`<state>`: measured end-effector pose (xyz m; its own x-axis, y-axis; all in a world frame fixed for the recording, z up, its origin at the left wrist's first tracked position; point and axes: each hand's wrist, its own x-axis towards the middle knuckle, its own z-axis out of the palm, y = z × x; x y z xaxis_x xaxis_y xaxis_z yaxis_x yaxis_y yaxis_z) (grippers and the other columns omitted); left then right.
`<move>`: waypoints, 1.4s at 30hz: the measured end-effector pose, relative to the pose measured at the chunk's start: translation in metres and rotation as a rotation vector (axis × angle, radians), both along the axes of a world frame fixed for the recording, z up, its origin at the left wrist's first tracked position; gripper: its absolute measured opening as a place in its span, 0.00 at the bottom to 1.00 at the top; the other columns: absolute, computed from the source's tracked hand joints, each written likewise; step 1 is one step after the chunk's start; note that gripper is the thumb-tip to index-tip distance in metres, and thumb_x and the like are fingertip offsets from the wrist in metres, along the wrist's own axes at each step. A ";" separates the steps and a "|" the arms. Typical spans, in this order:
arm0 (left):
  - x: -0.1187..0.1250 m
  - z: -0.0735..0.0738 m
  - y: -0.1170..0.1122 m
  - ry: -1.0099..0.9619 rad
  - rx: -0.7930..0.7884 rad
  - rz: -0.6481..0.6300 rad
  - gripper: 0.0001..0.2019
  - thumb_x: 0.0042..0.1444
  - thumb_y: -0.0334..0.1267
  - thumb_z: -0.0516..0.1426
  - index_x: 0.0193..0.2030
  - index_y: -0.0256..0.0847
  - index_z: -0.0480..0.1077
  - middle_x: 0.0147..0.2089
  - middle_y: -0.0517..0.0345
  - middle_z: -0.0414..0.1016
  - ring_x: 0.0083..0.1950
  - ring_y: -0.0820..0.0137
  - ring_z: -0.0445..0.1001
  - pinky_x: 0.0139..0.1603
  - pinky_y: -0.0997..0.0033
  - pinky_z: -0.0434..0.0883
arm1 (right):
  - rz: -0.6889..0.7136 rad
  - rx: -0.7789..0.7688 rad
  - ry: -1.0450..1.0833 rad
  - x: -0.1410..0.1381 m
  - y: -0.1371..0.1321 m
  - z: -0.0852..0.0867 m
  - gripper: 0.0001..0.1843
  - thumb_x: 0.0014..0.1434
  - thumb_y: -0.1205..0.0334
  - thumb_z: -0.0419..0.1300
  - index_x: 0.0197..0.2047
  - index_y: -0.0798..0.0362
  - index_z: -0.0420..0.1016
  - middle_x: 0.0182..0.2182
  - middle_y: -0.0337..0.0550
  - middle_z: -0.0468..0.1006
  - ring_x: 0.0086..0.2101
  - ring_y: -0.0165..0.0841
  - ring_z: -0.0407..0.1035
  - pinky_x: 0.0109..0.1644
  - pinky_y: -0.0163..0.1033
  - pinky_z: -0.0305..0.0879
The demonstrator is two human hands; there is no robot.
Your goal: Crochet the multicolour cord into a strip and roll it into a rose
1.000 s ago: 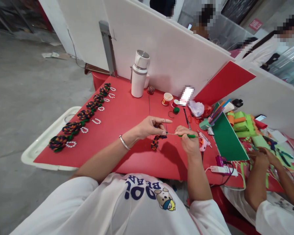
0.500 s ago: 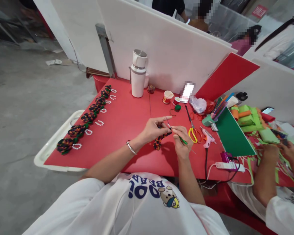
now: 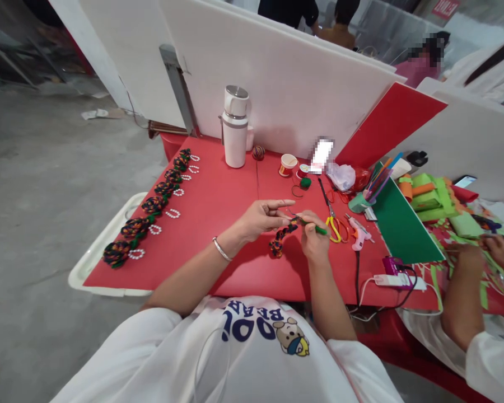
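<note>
My left hand has its index finger stretched out with a strand of dark yarn over it. Its thumb and other fingers pinch the top of a narrow, ruffled crochet piece in dark and orange yarn, which hangs below. Wrapped around a green-handled crochet hook, my right hand is just right of the piece. The hook's metal tip points left, at the work. From a multicoloured yarn ball at the back, a strand runs toward my left hand.
Several crocheted flowers with white bead loops line the table's left side. A white thermos stands at the back. Yellow-handled scissors, a pink glue gun and a power strip lie right. A co-worker's hands are beyond the green board.
My right hand has shifted slightly right, and the hook lies flatter with more of its handle showing. More of the crochet piece hangs in sight below my left hand. The camera view has shifted slightly.
</note>
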<state>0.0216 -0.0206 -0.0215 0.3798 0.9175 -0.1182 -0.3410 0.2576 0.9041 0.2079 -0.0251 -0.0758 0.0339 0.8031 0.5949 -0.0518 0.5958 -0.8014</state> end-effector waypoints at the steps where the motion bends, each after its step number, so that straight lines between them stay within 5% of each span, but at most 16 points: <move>1: -0.002 0.001 0.000 0.023 0.007 -0.011 0.37 0.40 0.33 0.73 0.61 0.34 0.76 0.32 0.53 0.82 0.25 0.78 0.69 0.24 0.77 0.58 | 0.060 -0.035 -0.001 0.005 0.003 0.001 0.16 0.64 0.40 0.62 0.40 0.41 0.82 0.38 0.42 0.84 0.42 0.38 0.77 0.45 0.47 0.76; 5: -0.005 0.006 0.000 0.108 0.075 -0.031 0.32 0.42 0.32 0.71 0.57 0.31 0.78 0.31 0.54 0.82 0.28 0.75 0.74 0.30 0.76 0.67 | 0.245 -0.119 -0.076 0.025 0.013 0.011 0.17 0.60 0.38 0.64 0.37 0.41 0.84 0.34 0.42 0.85 0.40 0.40 0.78 0.49 0.52 0.76; 10: -0.006 0.004 0.003 0.200 0.200 -0.017 0.28 0.44 0.30 0.68 0.56 0.30 0.78 0.32 0.52 0.83 0.32 0.71 0.78 0.36 0.73 0.73 | 0.449 -0.179 -0.262 0.046 0.021 0.040 0.10 0.62 0.48 0.67 0.39 0.42 0.86 0.36 0.43 0.87 0.42 0.41 0.80 0.51 0.52 0.75; 17: -0.006 0.003 0.003 0.305 0.268 0.047 0.26 0.47 0.29 0.65 0.56 0.28 0.78 0.31 0.53 0.83 0.30 0.72 0.77 0.35 0.74 0.73 | 0.460 -0.173 -0.444 0.050 0.020 0.064 0.06 0.64 0.57 0.66 0.41 0.43 0.86 0.42 0.43 0.88 0.44 0.37 0.81 0.52 0.46 0.75; 21: -0.006 0.004 0.002 0.278 0.244 0.051 0.27 0.47 0.30 0.66 0.57 0.28 0.77 0.32 0.52 0.83 0.32 0.71 0.78 0.37 0.73 0.73 | 0.436 -0.188 -0.373 0.047 0.017 0.059 0.07 0.63 0.53 0.66 0.39 0.44 0.86 0.41 0.44 0.88 0.43 0.38 0.81 0.52 0.47 0.76; 31: -0.002 0.009 -0.001 0.157 0.131 0.063 0.36 0.43 0.33 0.71 0.62 0.32 0.74 0.35 0.53 0.82 0.31 0.74 0.75 0.31 0.76 0.66 | 0.149 -0.203 0.030 0.012 0.005 0.016 0.15 0.61 0.43 0.67 0.37 0.45 0.82 0.39 0.43 0.87 0.39 0.39 0.81 0.46 0.47 0.78; 36: -0.004 0.009 0.000 0.170 0.122 0.073 0.35 0.42 0.33 0.71 0.61 0.31 0.75 0.33 0.53 0.81 0.31 0.73 0.74 0.31 0.75 0.66 | 0.135 -0.210 0.017 0.012 0.006 0.017 0.17 0.60 0.41 0.66 0.36 0.47 0.81 0.38 0.45 0.87 0.38 0.39 0.81 0.44 0.47 0.78; 42: -0.008 0.011 0.000 0.235 0.213 0.019 0.30 0.44 0.32 0.68 0.57 0.28 0.77 0.30 0.54 0.81 0.30 0.73 0.74 0.33 0.74 0.69 | 0.329 -0.208 -0.189 0.033 0.010 0.038 0.12 0.64 0.48 0.64 0.37 0.46 0.83 0.38 0.43 0.87 0.41 0.39 0.81 0.48 0.47 0.78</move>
<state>0.0134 -0.0202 -0.0103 0.3475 0.9377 -0.0051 -0.1192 0.0496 0.9916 0.2409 -0.0150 -0.0380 -0.3379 0.8563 0.3906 -0.0531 0.3970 -0.9163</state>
